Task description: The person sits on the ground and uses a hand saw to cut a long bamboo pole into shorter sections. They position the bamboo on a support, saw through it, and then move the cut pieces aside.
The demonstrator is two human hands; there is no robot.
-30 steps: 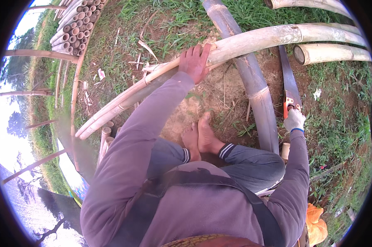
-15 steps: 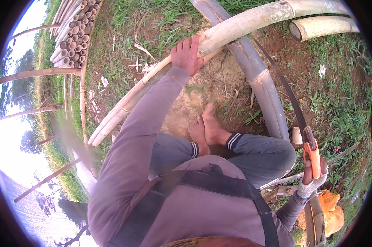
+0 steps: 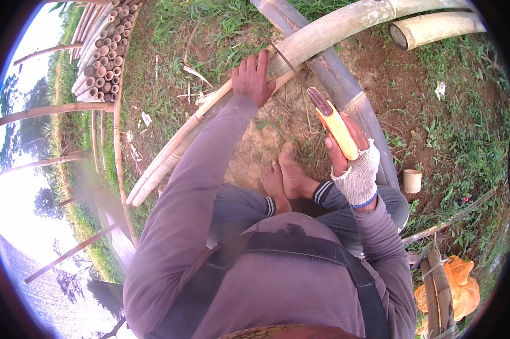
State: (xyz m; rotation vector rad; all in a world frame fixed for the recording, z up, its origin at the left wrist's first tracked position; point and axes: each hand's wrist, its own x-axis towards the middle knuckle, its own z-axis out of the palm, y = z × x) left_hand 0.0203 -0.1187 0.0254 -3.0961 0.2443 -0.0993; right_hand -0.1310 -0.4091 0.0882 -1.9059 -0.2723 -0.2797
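My bare left hand (image 3: 254, 79) wraps over a pale bamboo pole (image 3: 345, 29), which rests across a darker grey bamboo support (image 3: 345, 85). In my right hand (image 3: 356, 164), covered by a white fingerless glove, is the orange handle of a pruning saw (image 3: 339, 133). Its dark, thin blade crosses the pole just right of my left fingers and appears to touch it; I cannot tell whether it has cut in. Left of my hand, the pole continues as lighter lengths toward the lower left.
A second thick bamboo piece (image 3: 435, 31) lies at the far right. One short cut ring (image 3: 412, 181) sits on the ground beside my right knee. An orange mesh bag (image 3: 461, 288) is at lower right. Stacked bamboo (image 3: 105, 62) fills a rack at upper left. My bare feet (image 3: 289, 172) are below the pole.
My right hand has brought the saw from the right side inward and up to the pole, its blade now across it. My left hand stays on the pole.
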